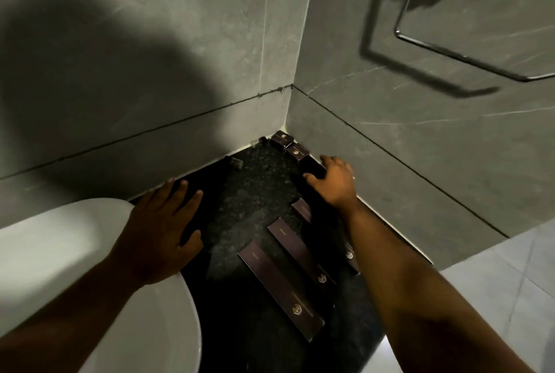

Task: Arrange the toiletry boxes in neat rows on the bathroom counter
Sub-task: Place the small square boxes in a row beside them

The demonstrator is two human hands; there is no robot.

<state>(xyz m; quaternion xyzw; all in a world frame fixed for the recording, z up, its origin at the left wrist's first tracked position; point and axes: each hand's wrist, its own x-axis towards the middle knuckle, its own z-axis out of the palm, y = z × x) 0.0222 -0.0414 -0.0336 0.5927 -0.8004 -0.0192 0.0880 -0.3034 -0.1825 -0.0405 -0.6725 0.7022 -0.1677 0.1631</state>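
Dark purple toiletry boxes lie on the black speckled counter (pixel 249 192). Two small square boxes (pixel 282 138) (pixel 297 151) sit in the far corner by the wall. My right hand (pixel 333 182) rests on a third dark box (pixel 310 167) just in front of them, fingers curled over it. A long flat box (pixel 280 290) and a narrower long box (pixel 300 252) lie side by side near me. A short box (pixel 301 209) and another box (pixel 351 257) are partly hidden by my right forearm. My left hand (pixel 162 228) lies flat and spread on the counter beside the basin.
A white basin (pixel 75 252) fills the lower left. Grey tiled walls meet at the corner behind the counter. A chrome towel ring (pixel 450 54) hangs on the right wall. Two small dark items (pixel 237 163) (pixel 259 141) stand along the back wall. The counter's right edge drops to a tiled floor.
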